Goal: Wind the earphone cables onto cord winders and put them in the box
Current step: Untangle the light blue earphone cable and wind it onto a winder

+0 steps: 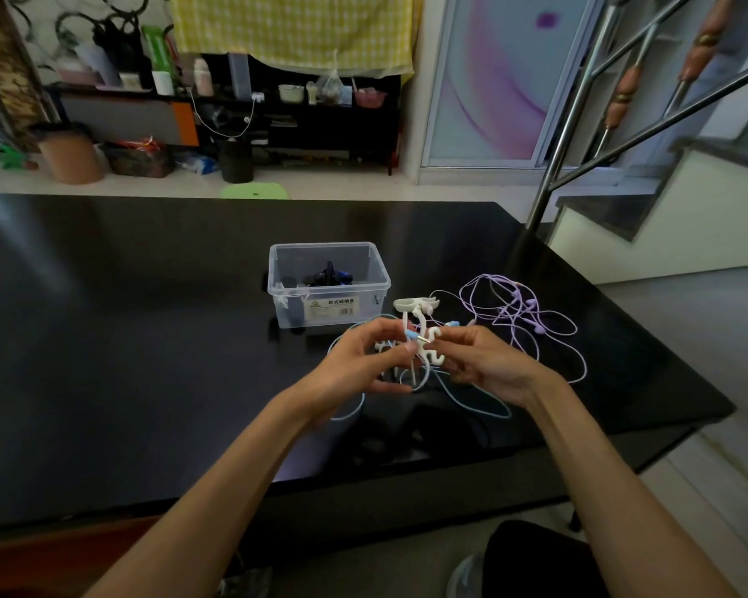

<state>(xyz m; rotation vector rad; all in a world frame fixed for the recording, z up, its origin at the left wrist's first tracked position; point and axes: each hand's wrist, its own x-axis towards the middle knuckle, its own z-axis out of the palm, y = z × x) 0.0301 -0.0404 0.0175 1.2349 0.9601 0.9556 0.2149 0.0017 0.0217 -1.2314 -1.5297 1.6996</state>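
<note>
Where the glossy black table [147,338] ends, a pale floor runs back to a cluttered dark shelf unit [303,118] under a yellow checked cloth [294,28], with a steel stair rail [579,123] on the right. On the table stands a clear plastic box [329,291], lidless, with dark wound bundles inside. Just right of it lies a loose lilac earphone cable [532,321]. A white cord winder [424,338], with curly prongs, sits between the two hands, held above the table near the box. The left hand [359,364] pinches the light blue earphone cable [471,399] at its plug, touching the winder; the right hand [489,360] appears to grip the winder's edge, fingers curled.
</note>
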